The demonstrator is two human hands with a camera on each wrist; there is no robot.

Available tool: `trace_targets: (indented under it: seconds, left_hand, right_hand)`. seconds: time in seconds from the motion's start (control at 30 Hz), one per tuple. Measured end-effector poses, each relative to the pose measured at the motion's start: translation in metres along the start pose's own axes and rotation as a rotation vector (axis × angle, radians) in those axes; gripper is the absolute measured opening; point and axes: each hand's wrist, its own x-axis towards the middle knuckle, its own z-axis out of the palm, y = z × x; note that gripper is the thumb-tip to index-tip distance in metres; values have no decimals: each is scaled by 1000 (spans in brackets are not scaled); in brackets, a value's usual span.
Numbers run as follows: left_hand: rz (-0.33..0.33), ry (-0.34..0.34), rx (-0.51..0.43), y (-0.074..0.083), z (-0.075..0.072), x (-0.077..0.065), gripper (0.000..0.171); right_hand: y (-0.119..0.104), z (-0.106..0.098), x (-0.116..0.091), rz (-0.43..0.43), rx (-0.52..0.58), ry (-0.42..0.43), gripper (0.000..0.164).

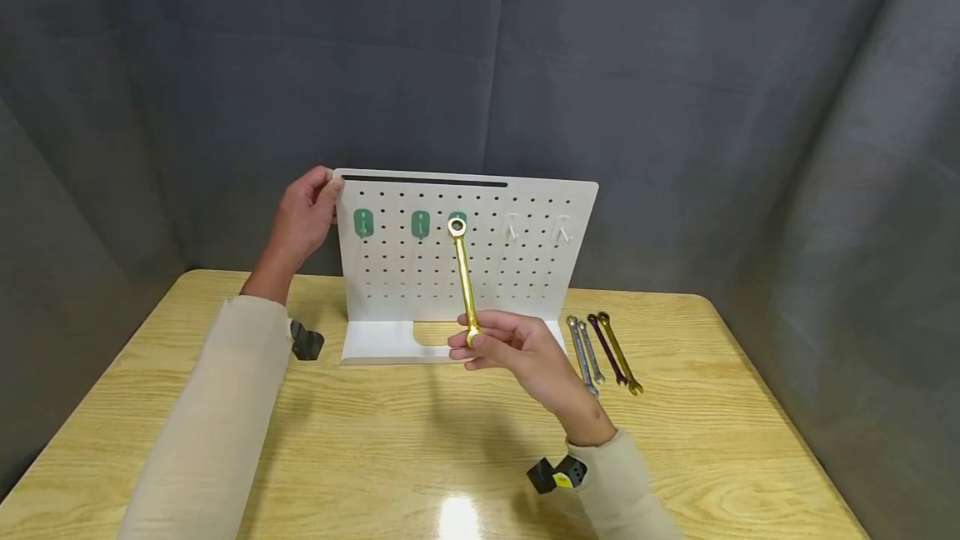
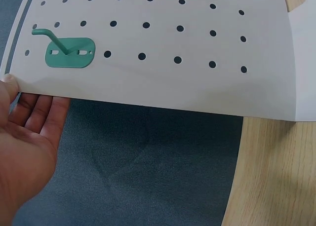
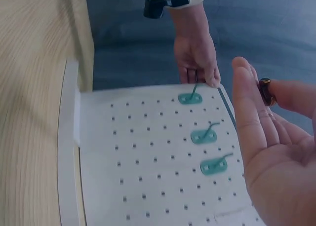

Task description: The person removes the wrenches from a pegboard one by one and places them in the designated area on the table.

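Note:
A white pegboard (image 1: 397,282) stands upright on its base. My left hand (image 1: 303,219) grips its upper left corner, thumb in front and fingers behind. Between thumb and fingers, my right hand (image 1: 525,357) pinches a gold combination wrench (image 1: 465,282) by its lower end. The wrench points up, and its ring end overlaps the third green hook (image 1: 461,216) in the head view. Two more green hooks, one at the left (image 1: 363,223) and one beside it (image 1: 421,224), are on the board. To the right are two white hooks (image 1: 512,228). In the right wrist view, only the wrench's end (image 3: 266,92) shows.
Several wrenches lie side by side right of the board: silver ones (image 1: 581,357), a purple one (image 1: 607,348) and another gold one (image 1: 621,354). The wooden table (image 1: 375,448) has a dark curtain (image 1: 420,65) behind it.

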Motion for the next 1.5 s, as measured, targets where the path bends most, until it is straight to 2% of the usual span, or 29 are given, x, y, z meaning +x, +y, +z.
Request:
trace_targets:
  seconds: [0.27,0.4,0.67,0.93,1.1,1.2,1.5]
  left_hand:
    - [40,3,12,-2,1,2,31]
    - [29,0,17,-1,-1,1,32]
    - [2,-12,8,-4,-3,-2,35]
    - [-9,-5,19,-4,-3,-5,39]
    - [2,3,25,-11,1,-8,39]
    - [0,6,30,-17,2,-11,39]
    - [-10,-14,20,-28,6,-19,39]
  right_hand:
    - [-3,-39,-27,-8,-62,58,31]
    - [-3,-57,-43,0,-77,92,31]
    - [-2,-83,-73,100,-106,164,35]
    - [6,-112,-96,160,-123,210,42]
    - [13,-136,-112,232,-106,258,48]
    - [19,-153,-121,246,-93,251,51]
    - [44,-195,-145,308,40,237,59]
